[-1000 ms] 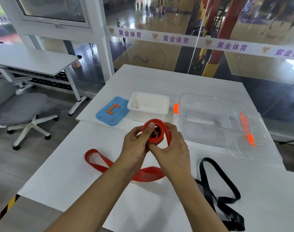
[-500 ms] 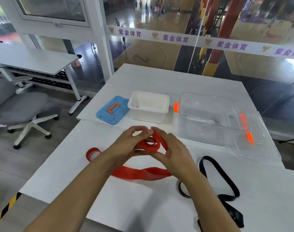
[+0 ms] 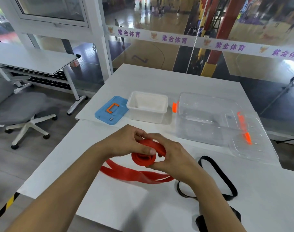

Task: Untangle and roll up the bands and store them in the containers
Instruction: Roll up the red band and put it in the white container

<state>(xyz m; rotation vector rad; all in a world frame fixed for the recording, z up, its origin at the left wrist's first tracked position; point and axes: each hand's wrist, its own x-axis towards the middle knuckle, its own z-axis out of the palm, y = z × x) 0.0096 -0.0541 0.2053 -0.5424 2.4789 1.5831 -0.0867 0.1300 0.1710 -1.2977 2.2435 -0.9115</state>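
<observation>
White tables stand beside a glass wall banded with purple lettering, overlooking a sports court; a grey swivel chair sits on the grey floor at left.

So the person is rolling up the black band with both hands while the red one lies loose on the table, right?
Not quite: the colours are swapped. The head view shows the left hand and right hand rolling up the red band, its loose tail trailing on the table. The black band is the one lying loose, to the right.
</observation>
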